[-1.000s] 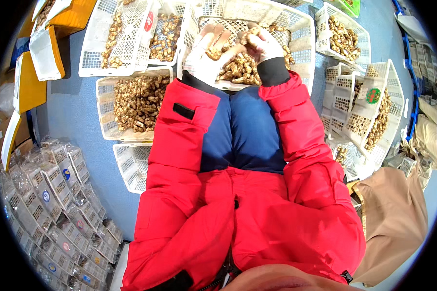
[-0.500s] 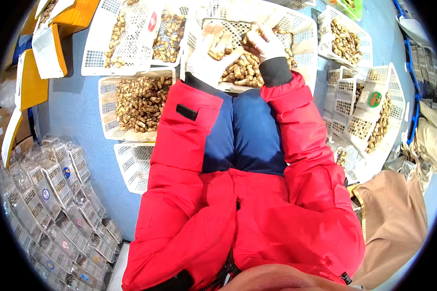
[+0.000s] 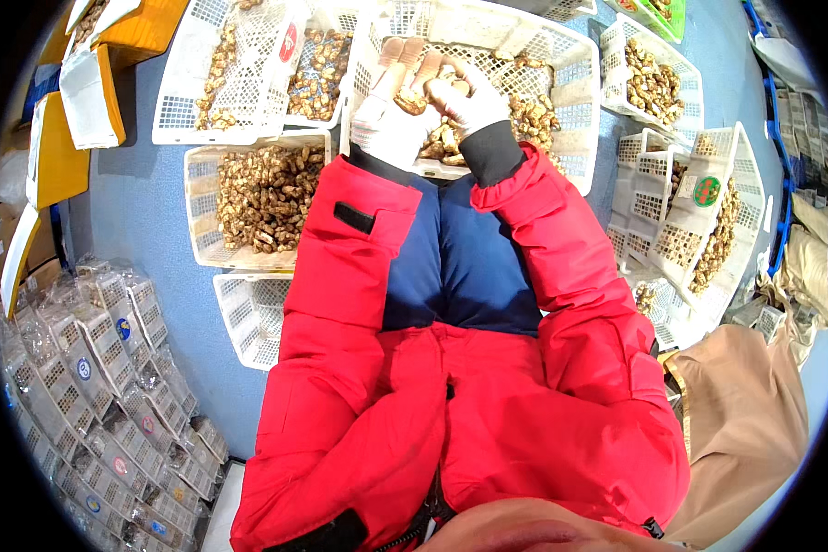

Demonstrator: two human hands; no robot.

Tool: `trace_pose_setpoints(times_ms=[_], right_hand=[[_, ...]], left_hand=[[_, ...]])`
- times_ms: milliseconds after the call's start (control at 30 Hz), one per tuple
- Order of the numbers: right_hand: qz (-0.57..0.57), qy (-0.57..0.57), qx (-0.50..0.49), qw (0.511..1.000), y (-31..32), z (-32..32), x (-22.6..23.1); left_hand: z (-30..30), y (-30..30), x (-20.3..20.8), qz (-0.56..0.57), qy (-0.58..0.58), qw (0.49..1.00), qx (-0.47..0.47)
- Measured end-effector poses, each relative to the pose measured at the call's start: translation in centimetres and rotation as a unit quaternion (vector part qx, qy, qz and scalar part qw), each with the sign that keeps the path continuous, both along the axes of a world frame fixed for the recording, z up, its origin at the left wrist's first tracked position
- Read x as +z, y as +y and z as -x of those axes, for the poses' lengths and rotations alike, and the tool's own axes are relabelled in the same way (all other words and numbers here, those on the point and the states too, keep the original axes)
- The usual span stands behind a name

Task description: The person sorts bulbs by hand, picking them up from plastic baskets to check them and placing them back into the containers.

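My left hand [image 3: 386, 115], in a white glove, is turned palm up over the large white basket [image 3: 575, 138] in front of my knees. Its fingers are stretched out under a stubby brown-and-cream mushroom [image 3: 411, 101], which rests in it. Close beside, my right hand [image 3: 477, 99], also gloved, has its fingers bent around another mushroom [image 3: 447, 75], partly hidden by them. More loose mushrooms [image 3: 535, 120] lie on the right of the basket, and a few show below my hands at its near edge.
A deep white basket of mushrooms [image 3: 271, 202] stands at the left, with two-part baskets [image 3: 276, 110] behind it. More white baskets [image 3: 708, 202] stand at the right. Stacked wrapped crates [image 3: 110, 396] fill the lower left; brown cloth [image 3: 745, 414] hangs at the lower right.
My right hand has moved left and toward me, up to my left hand. The mushroom pile under my hands has shifted, with more bare basket floor showing in the middle.
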State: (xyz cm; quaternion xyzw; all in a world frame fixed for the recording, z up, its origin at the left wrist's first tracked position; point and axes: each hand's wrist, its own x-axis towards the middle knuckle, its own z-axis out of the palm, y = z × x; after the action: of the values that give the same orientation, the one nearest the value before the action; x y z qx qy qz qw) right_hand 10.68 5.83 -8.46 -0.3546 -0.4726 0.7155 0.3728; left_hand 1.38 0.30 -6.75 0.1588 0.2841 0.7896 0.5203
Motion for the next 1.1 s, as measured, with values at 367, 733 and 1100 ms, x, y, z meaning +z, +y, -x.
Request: trace_pose_setpoints(times_ms=[367,733,1100], right_hand=[[-0.032,-0.028,0.022,0.999,-0.4,0.1,0.5],[0.093,0.034,-0.037,0.994,1.7,-1.3,-2.6],[0.007,-0.002,0.232,0.973,-6.5,3.1,3.2]], left_hand=[[0.6,-0.2,-0.2,-0.013,-0.169,0.985,-0.019],[10.0,-14.2,-2.0,0.084,-0.066,0.993,0.050],[7.0,-9.6,1.8,0.101,0.210,0.958,0.164]])
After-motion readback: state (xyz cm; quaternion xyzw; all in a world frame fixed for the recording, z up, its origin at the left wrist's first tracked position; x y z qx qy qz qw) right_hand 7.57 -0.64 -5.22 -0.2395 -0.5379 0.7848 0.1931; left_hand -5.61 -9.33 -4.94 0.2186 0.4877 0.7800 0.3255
